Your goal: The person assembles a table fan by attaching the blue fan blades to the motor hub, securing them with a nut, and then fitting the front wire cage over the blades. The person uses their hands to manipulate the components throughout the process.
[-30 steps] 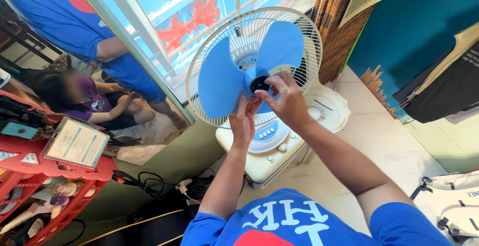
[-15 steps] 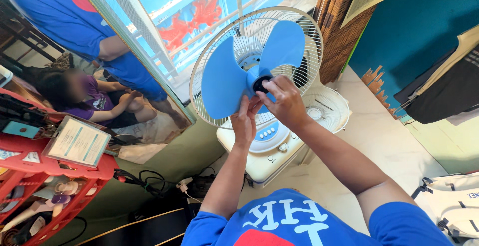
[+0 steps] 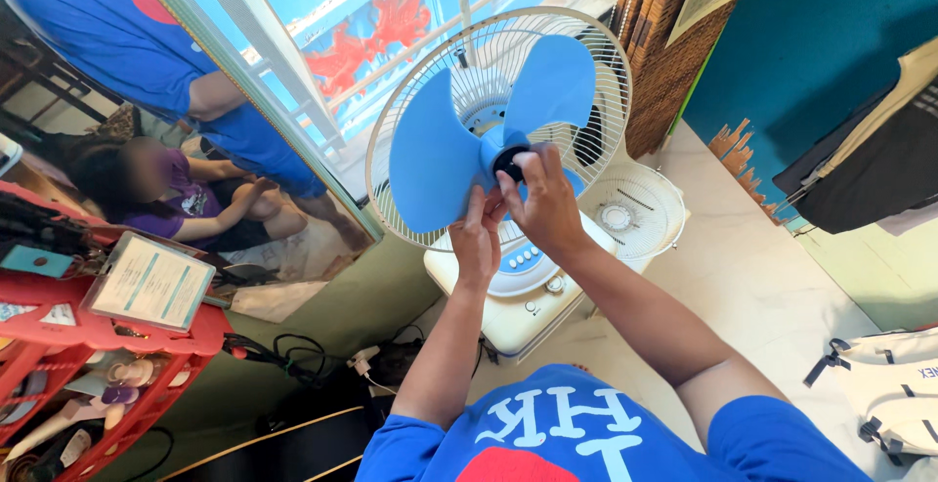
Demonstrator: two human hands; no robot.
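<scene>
The person's right hand (image 3: pixel 542 204) pinches the small black round cap (image 3: pixel 510 162) at the hub of the blue three-bladed plastic fan blade (image 3: pixel 440 155), which sits on its shaft in front of the white wire rear guard (image 3: pixel 596 72) of the cream table fan. The left hand (image 3: pixel 476 238) steadies the blade from below with its fingers against the hub. Judging by this hold, the cap is being turned, which calls for a firm twist while the blade is kept from spinning.

Pale rectangular laminated card (image 3: pixel 149 281), perhaps a sign, atop red rack (image 3: pixel 117 331)
</scene>
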